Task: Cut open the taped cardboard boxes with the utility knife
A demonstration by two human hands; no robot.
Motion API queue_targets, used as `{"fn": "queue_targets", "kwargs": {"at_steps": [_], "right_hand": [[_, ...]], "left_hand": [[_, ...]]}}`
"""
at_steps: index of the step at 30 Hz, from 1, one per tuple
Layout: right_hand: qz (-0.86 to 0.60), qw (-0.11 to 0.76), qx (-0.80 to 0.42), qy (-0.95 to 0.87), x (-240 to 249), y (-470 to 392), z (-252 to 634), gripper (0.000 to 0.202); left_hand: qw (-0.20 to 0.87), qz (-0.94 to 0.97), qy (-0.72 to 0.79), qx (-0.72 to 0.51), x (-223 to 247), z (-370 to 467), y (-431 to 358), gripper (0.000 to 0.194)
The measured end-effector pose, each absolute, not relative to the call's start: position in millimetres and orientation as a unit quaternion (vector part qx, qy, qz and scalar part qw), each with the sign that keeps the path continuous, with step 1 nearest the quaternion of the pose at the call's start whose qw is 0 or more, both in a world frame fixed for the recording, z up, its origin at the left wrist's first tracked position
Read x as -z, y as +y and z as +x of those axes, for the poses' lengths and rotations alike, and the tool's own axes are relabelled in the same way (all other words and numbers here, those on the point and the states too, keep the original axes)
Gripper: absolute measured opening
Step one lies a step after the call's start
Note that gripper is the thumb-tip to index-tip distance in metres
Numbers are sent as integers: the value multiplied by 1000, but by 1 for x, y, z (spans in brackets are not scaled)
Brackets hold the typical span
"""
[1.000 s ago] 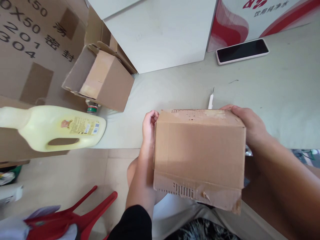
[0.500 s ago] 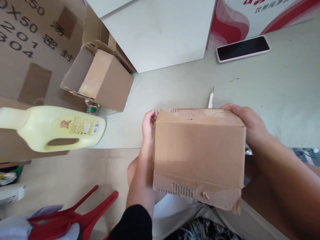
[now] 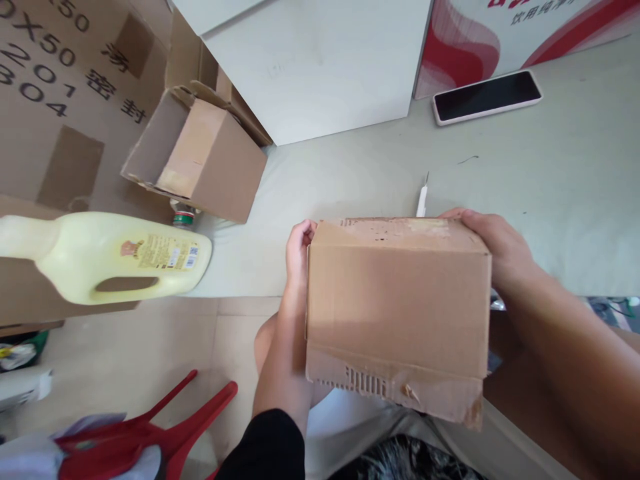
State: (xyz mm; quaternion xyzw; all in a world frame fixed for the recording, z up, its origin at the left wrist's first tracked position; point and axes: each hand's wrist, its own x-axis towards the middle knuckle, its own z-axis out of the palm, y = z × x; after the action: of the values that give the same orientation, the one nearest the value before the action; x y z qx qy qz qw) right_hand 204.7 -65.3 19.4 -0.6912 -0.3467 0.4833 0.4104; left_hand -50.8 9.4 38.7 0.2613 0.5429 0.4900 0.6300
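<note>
Between my two hands is a brown cardboard box (image 3: 400,303), held over the table's front edge and my lap. Its near flap is torn and shows bare corrugation, and the top edge has scuffed marks. My left hand (image 3: 301,243) grips the box's left side, with the fingers curled round the far corner. On the right, my right hand (image 3: 495,247) clasps the far right corner, thumb along the top edge; some of its fingers are hidden behind the box. Just beyond the box lies a white pen-like tool (image 3: 423,199) with a thin metal tip, its lower end covered.
A phone (image 3: 487,98) lies at the back right by a red-and-white carton (image 3: 465,50). White boxes (image 3: 340,73) stand behind. On the left are an open cardboard box (image 3: 225,163), a yellow jug (image 3: 135,257) and a large carton (image 3: 30,133). A red stool (image 3: 125,440) stands below.
</note>
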Motion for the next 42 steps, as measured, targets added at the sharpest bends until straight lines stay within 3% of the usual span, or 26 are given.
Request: {"fn": "queue_targets", "kwargs": {"at_steps": [42], "right_hand": [[-692, 406, -476, -359, -24, -64, 203, 39]], "left_hand": [[637, 266, 552, -468, -35, -55, 7, 41]]}}
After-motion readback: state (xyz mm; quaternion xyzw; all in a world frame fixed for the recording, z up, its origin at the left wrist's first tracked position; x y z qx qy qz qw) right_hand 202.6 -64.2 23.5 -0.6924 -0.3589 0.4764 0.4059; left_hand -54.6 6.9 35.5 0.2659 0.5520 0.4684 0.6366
